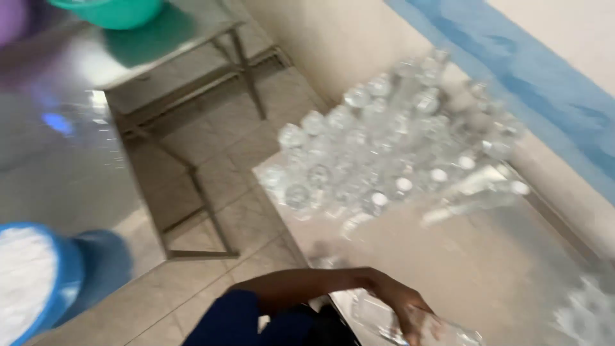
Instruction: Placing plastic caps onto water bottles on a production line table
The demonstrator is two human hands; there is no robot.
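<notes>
In the head view the picture is blurred by motion. At the bottom edge one hand (410,314) with a dark blue sleeve reaches over the near end of a shiny metal counter (461,256). Which hand it is, left or right, I cannot tell. Its fingers are bent around a clear plastic bottle (442,333) that lies low on the counter, so it seems to grasp this bottle. The bottle looks transparent and empty, but the blur hides its cap and its details.

Farther on the same counter stands a big group of clear bottles (384,147), close together, several with white caps; what is in them I cannot see. They are well apart from the hand. At top left a green basin (115,11) rests on a second metal counter (173,45). At the bottom left is a blue and white object (38,275), too blurred to name. The floor (218,173) is of light tiles
</notes>
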